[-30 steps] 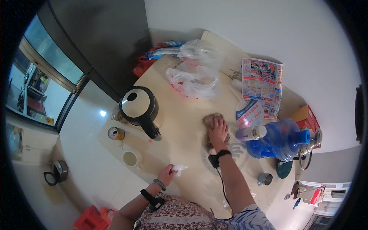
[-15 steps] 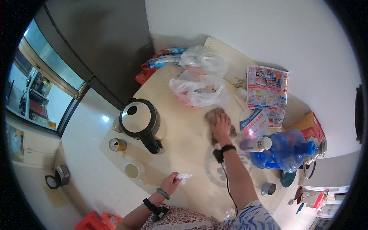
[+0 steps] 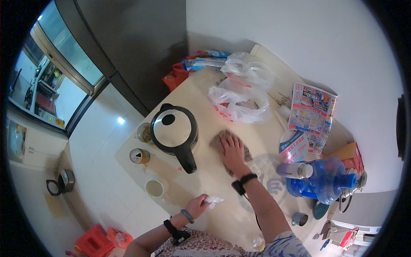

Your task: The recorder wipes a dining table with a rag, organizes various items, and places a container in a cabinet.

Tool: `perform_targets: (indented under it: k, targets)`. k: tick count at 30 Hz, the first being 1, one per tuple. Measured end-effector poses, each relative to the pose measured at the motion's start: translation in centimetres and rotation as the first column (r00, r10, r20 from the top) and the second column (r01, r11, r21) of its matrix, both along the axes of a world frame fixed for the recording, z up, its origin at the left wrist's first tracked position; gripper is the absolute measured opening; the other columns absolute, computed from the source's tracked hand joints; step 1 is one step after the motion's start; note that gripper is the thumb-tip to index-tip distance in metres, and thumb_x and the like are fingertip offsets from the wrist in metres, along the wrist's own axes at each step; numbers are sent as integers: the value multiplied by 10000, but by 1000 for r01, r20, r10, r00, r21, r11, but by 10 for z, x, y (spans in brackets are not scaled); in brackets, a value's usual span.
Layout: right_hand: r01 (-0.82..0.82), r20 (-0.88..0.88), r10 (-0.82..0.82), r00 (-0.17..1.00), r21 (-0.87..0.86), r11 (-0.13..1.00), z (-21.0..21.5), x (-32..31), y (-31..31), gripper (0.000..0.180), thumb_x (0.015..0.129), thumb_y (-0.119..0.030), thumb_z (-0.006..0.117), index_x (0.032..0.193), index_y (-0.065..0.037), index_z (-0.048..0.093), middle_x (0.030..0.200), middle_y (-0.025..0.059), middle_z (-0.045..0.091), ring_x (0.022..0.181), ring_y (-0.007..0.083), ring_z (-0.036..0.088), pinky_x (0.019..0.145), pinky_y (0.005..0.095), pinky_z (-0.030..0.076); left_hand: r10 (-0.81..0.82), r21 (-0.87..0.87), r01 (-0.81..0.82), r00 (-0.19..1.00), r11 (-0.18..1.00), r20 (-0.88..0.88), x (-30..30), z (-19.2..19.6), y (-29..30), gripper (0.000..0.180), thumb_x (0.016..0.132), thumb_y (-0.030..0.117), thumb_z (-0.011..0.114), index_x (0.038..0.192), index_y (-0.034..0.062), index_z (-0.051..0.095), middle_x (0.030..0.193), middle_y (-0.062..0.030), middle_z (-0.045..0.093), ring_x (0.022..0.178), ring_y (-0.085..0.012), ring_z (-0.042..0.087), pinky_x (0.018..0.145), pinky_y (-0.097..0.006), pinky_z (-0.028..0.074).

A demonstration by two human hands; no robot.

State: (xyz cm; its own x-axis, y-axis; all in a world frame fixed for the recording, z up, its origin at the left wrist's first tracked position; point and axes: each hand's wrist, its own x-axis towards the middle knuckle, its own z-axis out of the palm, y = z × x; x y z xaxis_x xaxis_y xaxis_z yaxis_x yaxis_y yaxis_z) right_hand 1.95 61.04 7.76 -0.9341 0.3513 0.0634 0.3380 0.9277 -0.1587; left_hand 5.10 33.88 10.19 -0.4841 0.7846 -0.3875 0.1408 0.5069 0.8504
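My right hand (image 3: 233, 153) presses down on a brown cloth (image 3: 218, 141) at the middle of the table (image 3: 188, 222), its fingers spread over it and gripping it. In my left hand (image 3: 198, 207), near the front edge, a crumpled white tissue (image 3: 213, 200) is pinched and sticks out past the fingers. A kettle (image 3: 173, 130) with a black handle stands left of the cloth. Left of it are a glass mug (image 3: 144, 133) and an open drink can (image 3: 139, 156). A pale cup (image 3: 154, 188) stands beyond my left hand, near the left edge.
Plastic bags (image 3: 242, 103) lie at the back. Along the right stand a leaflet (image 3: 314, 115), a round hand fan (image 3: 294, 146), a lilac flask (image 3: 295, 170), a blue water jug (image 3: 325, 181) lying on its side and a grey mug (image 3: 299, 219). A red stool (image 3: 92, 240) is at the lower left.
My right hand has slid the brown cloth left across the table, toward the kettle. My left hand still pinches the tissue near the front edge. The whole view has shifted a little.
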Motion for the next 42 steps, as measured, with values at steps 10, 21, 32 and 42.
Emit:
perform_targets:
  k: [10,21,32,42]
  targets:
    - [81,-179,-58,982,120,990,-12,-67,22,500,755,-318,587,1209,-126,501,1260,150,442,1231,323,339,1030,459,230,96,31,-96,995,995,3,5,18,-14,289,830,191,592,1055,29,508,786,-164,608,697,-295,605,622,-371,478]
    - [-284,94,294,951,-106,953,11,171,-164,421,742,-289,598,1144,-168,560,1281,86,442,1241,288,336,1047,471,211,168,47,-164,982,985,-92,11,47,-51,259,815,152,611,1024,28,522,728,-137,594,638,-258,586,581,-345,460]
    - [165,-58,-162,985,67,984,-28,124,-30,502,809,-307,515,1261,-100,446,1333,156,374,1238,332,309,1016,496,231,244,24,-242,963,970,-114,47,35,-94,271,820,167,627,1019,15,523,662,-83,551,569,-180,517,528,-313,419]
    - [340,84,-348,934,93,936,-7,55,-46,480,813,-402,521,1236,-177,494,1379,105,330,1281,314,250,1039,508,176,210,10,-211,971,978,-112,40,33,-119,271,823,165,620,1030,19,524,623,-80,540,539,-158,499,510,-297,414]
